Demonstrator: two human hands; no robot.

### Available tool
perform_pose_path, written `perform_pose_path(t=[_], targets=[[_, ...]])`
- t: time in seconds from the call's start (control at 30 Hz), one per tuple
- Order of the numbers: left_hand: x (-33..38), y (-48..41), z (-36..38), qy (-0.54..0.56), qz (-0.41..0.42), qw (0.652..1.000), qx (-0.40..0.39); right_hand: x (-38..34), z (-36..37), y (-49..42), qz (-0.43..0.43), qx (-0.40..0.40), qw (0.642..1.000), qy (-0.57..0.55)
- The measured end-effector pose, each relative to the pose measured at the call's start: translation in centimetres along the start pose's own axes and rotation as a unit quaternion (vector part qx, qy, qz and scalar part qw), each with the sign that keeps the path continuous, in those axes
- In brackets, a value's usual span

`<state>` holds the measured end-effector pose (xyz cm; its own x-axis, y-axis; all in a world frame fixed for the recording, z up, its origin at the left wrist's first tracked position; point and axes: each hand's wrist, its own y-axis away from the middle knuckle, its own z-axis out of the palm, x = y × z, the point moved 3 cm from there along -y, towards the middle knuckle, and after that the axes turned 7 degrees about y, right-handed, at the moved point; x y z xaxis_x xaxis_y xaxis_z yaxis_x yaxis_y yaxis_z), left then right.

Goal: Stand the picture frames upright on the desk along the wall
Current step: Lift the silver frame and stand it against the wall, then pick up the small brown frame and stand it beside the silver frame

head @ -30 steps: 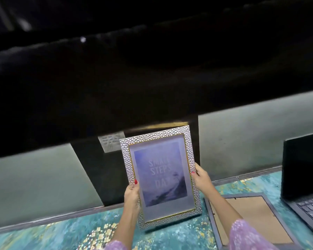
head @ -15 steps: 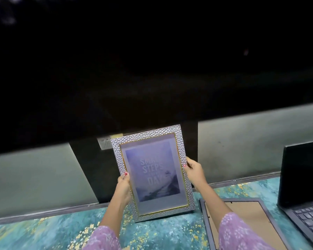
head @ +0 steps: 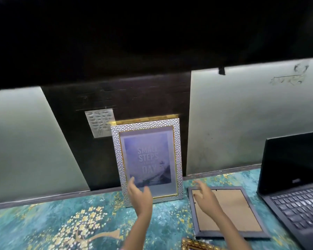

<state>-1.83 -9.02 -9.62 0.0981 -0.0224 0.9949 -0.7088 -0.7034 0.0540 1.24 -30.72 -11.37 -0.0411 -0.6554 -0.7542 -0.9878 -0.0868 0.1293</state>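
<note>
Silver frame (head: 148, 163) is up: standing on its bottom edge on the desk (head: 43, 222), top leaning back on the dark wall panel (head: 134, 98), print facing out, a touch off-square. Left hand (head: 139, 195) is in front of its lower left corner, fingers spread and loose, nothing gripped; can't tell if the fingertips touch the glass or hang just clear of it, motion blur there. Right hand (head: 204, 195) is open too, empty, hovering over the top left corner of the grey frame (head: 228, 213), which lies flat, face down, brown backing up, just right of the silver one. My read: step one of several is done or nearly so, hands are between frames, and the grey one is next. That calls for getting fingers under an edge to lift it off the desk cloth, flipping it so the front shows, and finding its back stand if it has one; none is visible from here. Free wall space sits between the silver frame and the open laptop (head: 294, 186), so it should go there without knocking either. Corner of a gold patterned frame (head: 197, 245) shows at the near edge, also lying flat, so that one is still to do. Paper note (head: 100, 123) stuck on the panel is partly behind the silver frame's top left corner.
</note>
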Motion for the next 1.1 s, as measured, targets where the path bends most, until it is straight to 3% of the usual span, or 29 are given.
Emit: perform_pose_path(t=[0.17, 0.23, 0.37, 0.47, 0.57, 0.77, 0.97, 1.1], targets=[[-5.0, 7.0, 3.6, -0.118, -0.048, 0.963, -0.237, 7.2, -2.1, 3.6, 0.063, -0.021, 0.994, 0.084], [-5.5, 8.8, 5.1, -0.162, -0.055, 0.945, -0.278, 9.7, -3.6, 4.3, 0.076, -0.004, 0.991, 0.111], [-4.9, 10.1, 7.9, -0.193, -0.073, 0.947, -0.245, 13.1, -6.7, 4.8, 0.119, 0.021, 0.970, 0.211], [-5.7, 9.5, 8.2, -0.270, -0.112, 0.924, -0.248, 13.4, -5.9, 4.8, 0.125, -0.036, 0.965, 0.227], [-5.7, 12.5, 11.8, -0.333, -0.198, 0.898, -0.210, 16.2, -8.3, 4.5, 0.077, -0.127, 0.964, 0.223], [-5.4, 11.7, 14.0, -0.123, -0.387, 0.897, -0.173, 16.6, -9.0, 4.6, 0.003, -0.144, 0.972, 0.188], [-3.8, 12.9, 14.4, -0.145, -0.387, 0.896, -0.163, 17.2, -10.5, 2.9, -0.030, -0.165, 0.965, 0.202], [-2.3, 11.8, 15.9, -0.083, -0.371, 0.901, -0.209, 17.1, -11.4, 2.0, -0.027, -0.190, 0.963, 0.187]])
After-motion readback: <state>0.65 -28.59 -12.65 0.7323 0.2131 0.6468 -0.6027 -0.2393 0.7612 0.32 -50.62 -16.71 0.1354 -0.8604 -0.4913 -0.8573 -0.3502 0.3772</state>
